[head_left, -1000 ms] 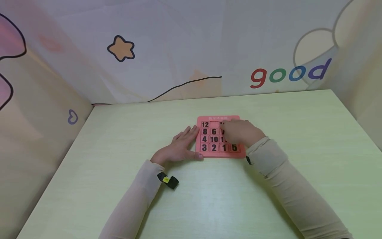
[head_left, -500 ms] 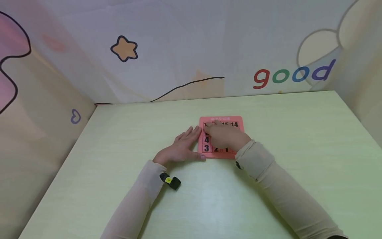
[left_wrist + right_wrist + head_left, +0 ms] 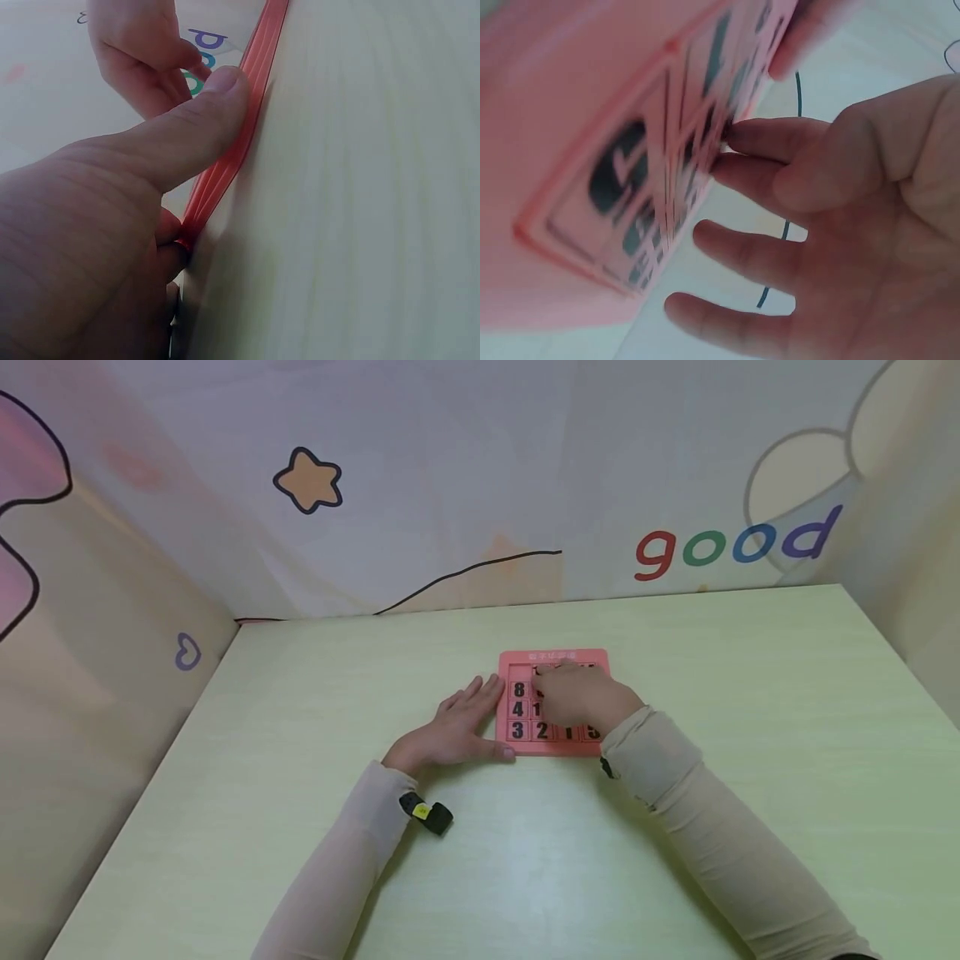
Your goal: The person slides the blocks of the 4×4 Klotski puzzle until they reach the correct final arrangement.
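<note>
A pink number slide puzzle [image 3: 519, 748] lies flat on the table, its square tiles bearing black numbers. The slot in its top left corner holds no tile. At the puzzle's left side rests my left hand [image 3: 453, 737], fingers spread along that edge and thumb [image 3: 214, 94] against the near edge. My right hand [image 3: 583, 695] reaches over the upper rows and covers several tiles. In the right wrist view two of its fingertips [image 3: 739, 139] touch the tile face, while the other fingers [image 3: 742, 251] stay off it, loosely extended.
The pale green table [image 3: 337, 693] spreads around the puzzle. Behind it stands a printed backdrop [image 3: 450, 468] with a star and the word "good", and side panels rise at left and right. A black strap device [image 3: 426, 812] sits on the left wrist.
My right hand went left across the top row, then back slightly right. The 12 tile has left the top left corner, and the vacant slot is now there. My left hand stays put.
</note>
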`<control>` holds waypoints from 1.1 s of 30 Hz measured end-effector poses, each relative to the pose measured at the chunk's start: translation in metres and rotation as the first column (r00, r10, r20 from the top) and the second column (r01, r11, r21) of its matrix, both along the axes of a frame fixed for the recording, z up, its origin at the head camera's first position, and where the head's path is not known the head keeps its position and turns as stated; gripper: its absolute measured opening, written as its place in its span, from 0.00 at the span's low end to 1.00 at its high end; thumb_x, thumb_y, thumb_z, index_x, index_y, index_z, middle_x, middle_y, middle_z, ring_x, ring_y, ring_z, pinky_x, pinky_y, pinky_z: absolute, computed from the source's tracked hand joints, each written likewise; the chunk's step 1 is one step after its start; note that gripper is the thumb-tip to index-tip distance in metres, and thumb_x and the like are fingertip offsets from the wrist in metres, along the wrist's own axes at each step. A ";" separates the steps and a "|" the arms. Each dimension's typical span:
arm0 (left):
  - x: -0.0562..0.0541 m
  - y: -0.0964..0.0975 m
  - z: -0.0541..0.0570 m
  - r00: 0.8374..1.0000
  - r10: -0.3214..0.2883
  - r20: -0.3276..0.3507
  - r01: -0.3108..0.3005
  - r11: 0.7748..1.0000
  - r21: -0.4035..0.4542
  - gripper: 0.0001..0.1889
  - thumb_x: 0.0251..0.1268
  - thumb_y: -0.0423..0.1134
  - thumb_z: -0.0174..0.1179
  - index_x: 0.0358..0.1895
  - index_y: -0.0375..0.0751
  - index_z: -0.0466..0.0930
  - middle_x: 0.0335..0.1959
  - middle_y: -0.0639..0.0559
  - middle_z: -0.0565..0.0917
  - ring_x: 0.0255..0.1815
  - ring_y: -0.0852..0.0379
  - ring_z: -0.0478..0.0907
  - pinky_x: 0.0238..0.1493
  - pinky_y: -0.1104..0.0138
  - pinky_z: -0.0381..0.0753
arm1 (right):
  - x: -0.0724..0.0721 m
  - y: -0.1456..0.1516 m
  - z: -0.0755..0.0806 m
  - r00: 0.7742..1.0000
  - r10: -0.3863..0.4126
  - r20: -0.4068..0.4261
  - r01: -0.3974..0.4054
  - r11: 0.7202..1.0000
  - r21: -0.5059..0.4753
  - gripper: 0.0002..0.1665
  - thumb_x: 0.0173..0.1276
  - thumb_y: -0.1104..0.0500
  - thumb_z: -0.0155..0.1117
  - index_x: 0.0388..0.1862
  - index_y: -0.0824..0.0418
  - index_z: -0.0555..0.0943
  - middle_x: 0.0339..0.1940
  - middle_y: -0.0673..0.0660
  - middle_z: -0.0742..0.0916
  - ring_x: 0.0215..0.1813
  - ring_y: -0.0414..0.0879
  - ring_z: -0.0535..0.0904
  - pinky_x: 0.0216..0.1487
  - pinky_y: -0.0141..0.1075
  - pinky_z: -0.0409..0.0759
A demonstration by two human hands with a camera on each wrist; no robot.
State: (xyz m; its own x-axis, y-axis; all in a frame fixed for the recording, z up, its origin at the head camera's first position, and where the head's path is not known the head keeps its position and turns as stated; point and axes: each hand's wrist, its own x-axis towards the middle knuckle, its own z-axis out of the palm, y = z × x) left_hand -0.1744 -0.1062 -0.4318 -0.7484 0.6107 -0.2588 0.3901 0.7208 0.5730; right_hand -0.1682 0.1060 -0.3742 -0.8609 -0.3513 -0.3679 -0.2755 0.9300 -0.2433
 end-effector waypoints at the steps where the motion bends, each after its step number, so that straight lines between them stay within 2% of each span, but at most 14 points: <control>1: 0.000 0.000 0.000 1.000 0.001 0.000 -0.001 1.000 0.000 0.58 0.62 0.62 0.67 0.83 0.52 0.35 0.83 0.60 0.35 0.81 0.60 0.24 0.77 0.59 0.27 | 0.000 0.001 0.001 1.000 -0.011 0.007 0.011 1.000 0.001 0.27 0.75 0.62 0.52 0.71 0.64 0.74 0.66 0.64 0.79 0.66 0.60 0.74 0.65 0.52 0.73; 2: 0.000 -0.001 -0.001 1.000 0.003 0.000 -0.003 1.000 0.002 0.58 0.62 0.62 0.67 0.83 0.52 0.35 0.83 0.60 0.35 0.81 0.60 0.24 0.77 0.59 0.27 | 0.000 0.003 0.002 1.000 -0.019 0.009 0.019 1.000 0.003 0.24 0.75 0.62 0.52 0.67 0.63 0.77 0.57 0.63 0.83 0.56 0.58 0.78 0.56 0.47 0.77; 3: 0.000 -0.001 -0.001 1.000 0.004 -0.002 -0.004 1.000 0.001 0.58 0.62 0.62 0.67 0.83 0.52 0.35 0.83 0.60 0.35 0.81 0.60 0.24 0.77 0.59 0.27 | 0.000 0.004 0.002 1.000 -0.026 0.012 0.025 1.000 0.002 0.21 0.74 0.63 0.52 0.63 0.63 0.79 0.48 0.62 0.84 0.47 0.55 0.79 0.47 0.43 0.78; 5: 0.000 -0.002 -0.002 1.000 0.002 -0.003 -0.002 1.000 0.004 0.57 0.62 0.62 0.67 0.83 0.52 0.35 0.83 0.60 0.35 0.81 0.60 0.24 0.77 0.59 0.27 | -0.001 0.005 0.002 0.999 -0.036 0.019 0.035 0.999 0.010 0.17 0.74 0.63 0.52 0.57 0.61 0.81 0.33 0.58 0.79 0.33 0.50 0.73 0.33 0.39 0.70; 8: 0.001 -0.003 -0.003 1.000 -0.001 -0.006 0.001 1.000 0.010 0.57 0.62 0.62 0.67 0.83 0.52 0.35 0.83 0.60 0.35 0.81 0.60 0.24 0.77 0.59 0.27 | -0.002 0.005 0.000 0.999 -0.030 0.014 0.029 1.000 0.010 0.16 0.74 0.63 0.52 0.55 0.62 0.81 0.30 0.57 0.78 0.31 0.49 0.72 0.30 0.38 0.69; 10: 0.001 -0.003 -0.003 1.000 -0.003 -0.005 0.004 1.000 0.012 0.57 0.63 0.62 0.66 0.83 0.52 0.35 0.83 0.60 0.35 0.81 0.59 0.24 0.77 0.59 0.27 | -0.001 0.004 0.000 1.000 -0.012 -0.011 0.012 1.000 0.023 0.17 0.73 0.63 0.52 0.56 0.63 0.82 0.33 0.58 0.80 0.34 0.50 0.73 0.32 0.39 0.71; 13: 0.001 -0.003 -0.003 1.000 -0.003 -0.005 0.003 1.000 0.012 0.57 0.62 0.62 0.67 0.83 0.52 0.35 0.83 0.60 0.35 0.81 0.59 0.24 0.77 0.59 0.27 | 0.001 0.000 0.000 0.998 0.019 -0.052 -0.017 0.999 0.038 0.19 0.74 0.63 0.53 0.59 0.64 0.81 0.43 0.59 0.83 0.43 0.53 0.74 0.41 0.43 0.75; 15: 0.001 -0.003 -0.003 1.000 -0.003 -0.005 0.003 1.000 0.010 0.57 0.62 0.62 0.67 0.83 0.52 0.35 0.83 0.60 0.35 0.81 0.59 0.24 0.77 0.58 0.28 | 0.003 -0.003 0.000 0.997 0.043 -0.061 -0.042 0.999 0.026 0.22 0.74 0.62 0.53 0.64 0.65 0.79 0.56 0.62 0.83 0.56 0.56 0.76 0.55 0.48 0.77; 17: 0.001 -0.004 -0.003 1.000 -0.007 -0.006 0.007 1.000 0.007 0.58 0.62 0.63 0.66 0.83 0.52 0.35 0.83 0.60 0.35 0.81 0.59 0.24 0.77 0.58 0.28 | 0.006 -0.007 0.001 0.997 0.067 -0.049 -0.067 0.998 -0.002 0.25 0.75 0.62 0.52 0.70 0.64 0.75 0.68 0.63 0.78 0.69 0.60 0.71 0.68 0.53 0.70; 19: 0.000 -0.004 -0.003 1.000 -0.012 -0.005 0.012 1.000 0.005 0.58 0.62 0.63 0.66 0.83 0.52 0.35 0.83 0.61 0.34 0.81 0.60 0.24 0.77 0.58 0.28 | 0.009 -0.011 0.002 0.995 0.090 -0.032 -0.091 0.995 -0.031 0.28 0.76 0.62 0.51 0.74 0.62 0.71 0.75 0.63 0.72 0.76 0.62 0.62 0.73 0.57 0.62; 20: 0.000 -0.004 -0.003 1.000 -0.014 -0.005 0.014 1.000 0.004 0.58 0.62 0.64 0.66 0.83 0.52 0.35 0.83 0.61 0.34 0.81 0.60 0.23 0.77 0.57 0.27 | 0.010 -0.013 0.002 0.995 0.099 -0.028 -0.100 0.994 -0.041 0.29 0.77 0.62 0.51 0.76 0.61 0.70 0.77 0.62 0.69 0.78 0.62 0.58 0.74 0.58 0.58; 24: -0.001 -0.005 -0.003 1.000 -0.018 -0.004 0.018 1.000 0.006 0.58 0.61 0.64 0.66 0.83 0.53 0.35 0.83 0.62 0.35 0.81 0.60 0.24 0.77 0.57 0.28 | 0.012 -0.018 0.000 0.993 0.110 -0.038 -0.111 0.994 -0.016 0.29 0.78 0.60 0.49 0.77 0.61 0.69 0.78 0.61 0.68 0.79 0.62 0.56 0.74 0.60 0.57; 33: -0.002 -0.003 -0.003 1.000 -0.010 -0.002 0.010 1.000 -0.003 0.57 0.61 0.64 0.66 0.83 0.54 0.36 0.83 0.63 0.35 0.80 0.62 0.23 0.77 0.58 0.28 | 0.009 -0.018 -0.011 0.996 0.027 -0.079 -0.025 0.999 0.021 0.32 0.79 0.57 0.48 0.80 0.56 0.63 0.81 0.61 0.61 0.80 0.66 0.50 0.72 0.68 0.51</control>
State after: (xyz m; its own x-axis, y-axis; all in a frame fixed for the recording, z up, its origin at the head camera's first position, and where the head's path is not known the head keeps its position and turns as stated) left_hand -0.1762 -0.1095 -0.4346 -0.7428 0.6174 -0.2590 0.3984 0.7185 0.5701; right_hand -0.1592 0.0878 -0.3850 -0.8785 -0.3671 -0.3058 -0.3172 0.9267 -0.2013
